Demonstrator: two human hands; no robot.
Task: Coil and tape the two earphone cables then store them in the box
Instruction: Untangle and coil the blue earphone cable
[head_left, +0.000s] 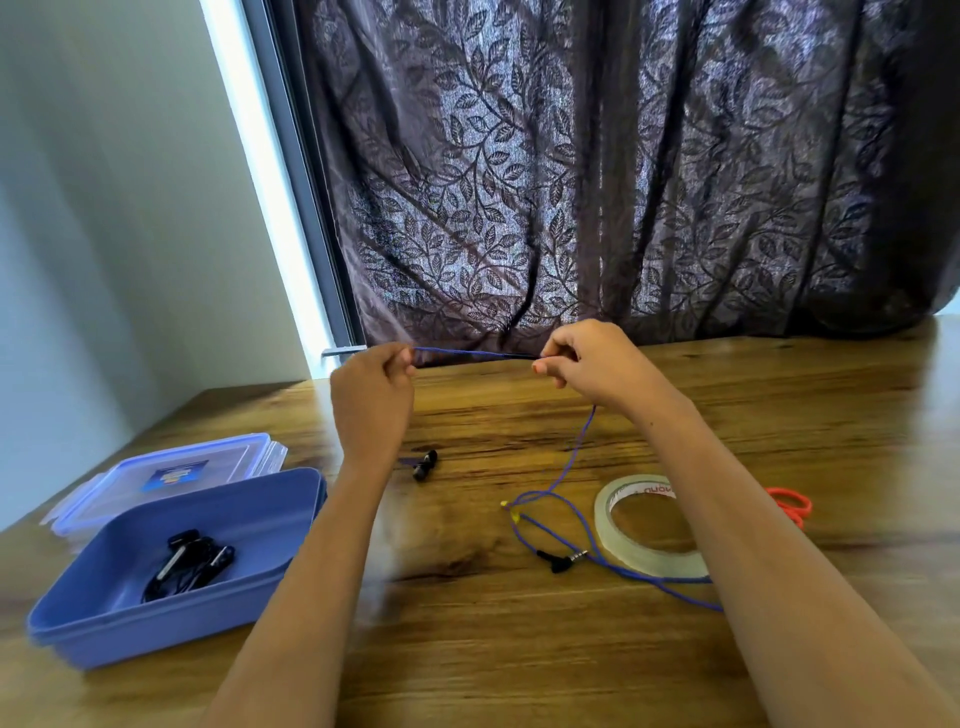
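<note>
Two hands are raised above the wooden table (493, 649), a stretch of the blue earphone cable (467, 353) being pinched taut between the left hand (371, 395) and the right hand (592, 364). The rest of it is trailed down onto the table beside the tape roll (623, 551), while the black earphones (192, 564) are seen lying in the blue box (104, 618), near left.
</note>
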